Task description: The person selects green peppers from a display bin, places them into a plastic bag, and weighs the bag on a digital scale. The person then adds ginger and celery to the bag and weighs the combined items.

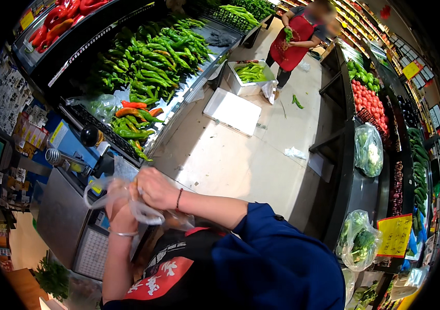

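Both my hands meet at a clear plastic bag (148, 214), gripping its gathered top close together. My left hand (119, 199), with a metal bangle at the wrist, is beside the scale's steel platform. My right hand (153, 188), with a thin dark bracelet, presses against it with curled fingers. The bag's handle loops stick out on both sides of the hands; its lower part hangs near my apron, and its contents are too blurred to name. Just beyond the hands are green and red peppers (132, 124) at the stand's corner. The weighing scale (63, 217) stands to the left.
A bag-sealing device (72, 159) is behind the scale. Long green peppers (154, 58) cover the stand ahead. On the floor are a foam box (239, 85) of peppers and a white lid (233, 111). A person in a red apron (291, 42) stands beyond. Shelves with tomatoes (369, 102) line the right.
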Motion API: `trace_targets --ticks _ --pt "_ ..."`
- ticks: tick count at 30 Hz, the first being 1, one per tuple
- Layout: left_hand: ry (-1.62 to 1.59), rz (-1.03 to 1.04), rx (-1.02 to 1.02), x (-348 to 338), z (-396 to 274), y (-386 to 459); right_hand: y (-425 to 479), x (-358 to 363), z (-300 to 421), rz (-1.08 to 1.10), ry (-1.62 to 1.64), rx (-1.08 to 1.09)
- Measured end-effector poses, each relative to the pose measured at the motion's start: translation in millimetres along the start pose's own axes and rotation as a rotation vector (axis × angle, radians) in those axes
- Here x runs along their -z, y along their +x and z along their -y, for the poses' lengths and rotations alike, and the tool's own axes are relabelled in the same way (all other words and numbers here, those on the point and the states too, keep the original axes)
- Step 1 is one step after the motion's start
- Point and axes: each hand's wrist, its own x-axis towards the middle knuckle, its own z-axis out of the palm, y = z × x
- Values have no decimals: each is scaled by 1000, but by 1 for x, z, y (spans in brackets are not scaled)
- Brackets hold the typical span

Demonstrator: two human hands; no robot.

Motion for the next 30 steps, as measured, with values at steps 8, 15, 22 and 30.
trace_targets --ticks 8,15,22,30 --pt "-1211 -25 1000 -33 55 20 44 -2 -13 -387 -194 -150" --pt "-1217 -432 937 -8 35 20 59 8 -9 -148 -56 -71" --pt "-1401 -583 1016 42 128 -34 109 69 29 -482 431 -146" --pt "-1474 -721 1094 26 107 -28 174 82 80 12 -101 -181"
